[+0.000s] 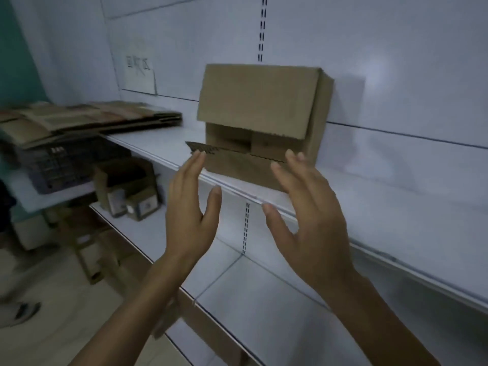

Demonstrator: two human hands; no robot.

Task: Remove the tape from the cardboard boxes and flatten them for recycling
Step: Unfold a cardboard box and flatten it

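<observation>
Both hands are up, left hand (pixel 188 220) and right hand (pixel 307 215), fingers spread wide and holding nothing, just short of the cardboard box (pixel 260 122) standing on the shelf (pixel 396 207). Looks like the reach; next, grip both sides and lift it.

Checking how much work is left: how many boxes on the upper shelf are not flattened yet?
1: the cardboard box stands against the back panel, before both open hands. The stack of flattened cardboard lies left; it might hide more.
</observation>
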